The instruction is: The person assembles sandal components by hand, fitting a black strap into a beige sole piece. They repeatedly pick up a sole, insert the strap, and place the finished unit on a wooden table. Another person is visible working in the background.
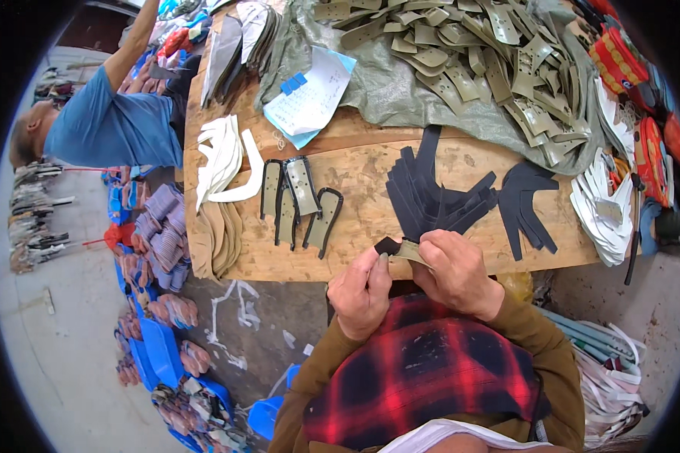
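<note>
My left hand (361, 293) and my right hand (456, 273) meet above the near edge of the wooden table. Between them they pinch a small olive plate (411, 252) with a black strip (387, 246) at its left end. Fingers cover much of the plate. On the table ahead and to the left lie several olive plates with black edging (302, 186), with small holes in them. Just beyond my hands is a pile of black angled cutouts (431, 198). Another stack of black cutouts (523, 202) sits to its right.
A heap of olive plates (461, 60) lies on a green woven sheet (385, 98). White cutouts (223, 162), tan cutouts (217, 240) and a paper (317, 98) are at the left. More white pieces (603, 215) lie right. A person in blue (113, 124) is at far left.
</note>
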### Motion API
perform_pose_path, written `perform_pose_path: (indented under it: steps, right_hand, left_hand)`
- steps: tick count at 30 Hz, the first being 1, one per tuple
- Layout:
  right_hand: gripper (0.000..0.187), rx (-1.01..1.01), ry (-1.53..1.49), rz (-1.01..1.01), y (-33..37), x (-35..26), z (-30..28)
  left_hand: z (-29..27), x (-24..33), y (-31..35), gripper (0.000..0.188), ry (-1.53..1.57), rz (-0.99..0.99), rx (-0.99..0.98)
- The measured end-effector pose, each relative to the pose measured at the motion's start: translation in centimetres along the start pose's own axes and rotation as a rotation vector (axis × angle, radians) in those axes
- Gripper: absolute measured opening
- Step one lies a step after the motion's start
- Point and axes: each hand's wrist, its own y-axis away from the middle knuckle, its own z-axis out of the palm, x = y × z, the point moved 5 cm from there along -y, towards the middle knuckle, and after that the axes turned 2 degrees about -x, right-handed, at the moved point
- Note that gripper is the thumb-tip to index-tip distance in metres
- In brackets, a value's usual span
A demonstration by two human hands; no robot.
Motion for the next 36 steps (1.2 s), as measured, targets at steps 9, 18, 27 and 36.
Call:
perform_pose_path:
  steps: [9,18,27,36]
  right_hand:
    - [0.026,-0.04,0.028,0.072,-0.3,-0.2,0.1]
    - [0.027,-0.049,0.032,0.08,0.4,0.3,0.8]
    - [0.024,-0.061,0.056,0.107,0.7,0.1,1.3]
    - [0.036,-0.141,-0.427,0.297,-0.1,1.8,-0.3]
  left_hand:
    - [1.0,-0.3,0.3,0.018,0.061,0.129,0.06]
    - [0.3,-0.6,-2.5,0.013,0.41,-0.298,-0.17]
    - [1.0,-1.2,-0.9,0.013,0.162,-0.167,0.004]
    - [2.5,-0.1,-1.4,0.041,1.045,-0.293,-0.017]
